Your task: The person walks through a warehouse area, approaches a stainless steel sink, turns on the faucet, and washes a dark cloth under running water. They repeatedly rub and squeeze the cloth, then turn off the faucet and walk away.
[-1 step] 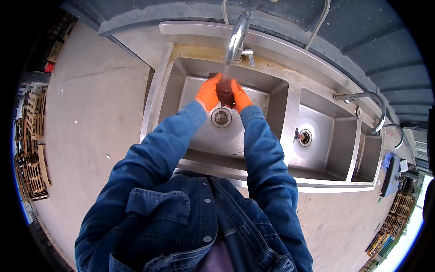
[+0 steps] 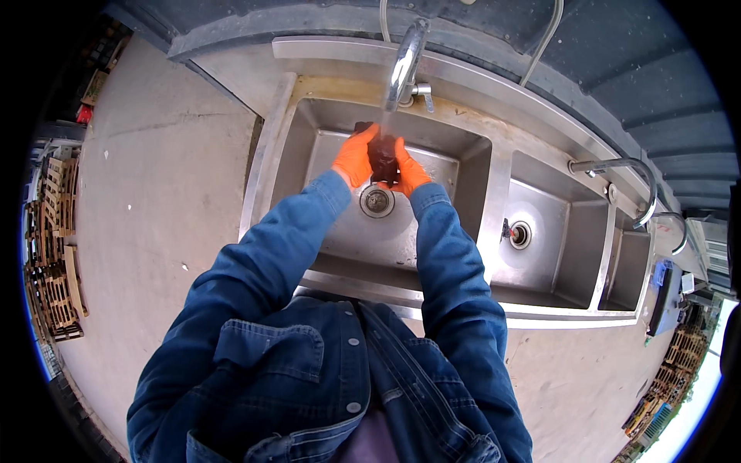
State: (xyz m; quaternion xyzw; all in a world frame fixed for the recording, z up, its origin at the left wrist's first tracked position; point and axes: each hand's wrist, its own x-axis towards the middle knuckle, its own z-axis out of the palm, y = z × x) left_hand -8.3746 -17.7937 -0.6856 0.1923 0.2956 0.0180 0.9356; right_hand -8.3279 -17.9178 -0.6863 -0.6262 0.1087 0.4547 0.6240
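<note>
Both hands wear orange gloves and are over the large left basin of a steel sink (image 2: 336, 235). Between them is a dark brown, wet, limp-looking piece (image 2: 384, 162), perhaps cloth; its exact kind cannot be made out. My left hand (image 2: 353, 159) grips its left side, and part of it sticks out above those fingers. My right hand (image 2: 411, 170) is closed on its right edge. From the chrome tap (image 2: 406, 63) water runs down onto the piece. Just below the hands lies the round drain (image 2: 377, 201).
To the right a smaller basin (image 2: 540, 239) has its own drain (image 2: 520, 234), with a small dark and red object (image 2: 508, 230) beside it. A second curved tap (image 2: 617, 163) reaches over that side. Wooden pallets (image 2: 58, 201) stand far left, and a dark corrugated wall (image 2: 641, 69) rises behind.
My right hand has shifted and turned slightly, its fingers a little farther from the left hand. The dark piece looks more spread out and hangs slightly lower.
</note>
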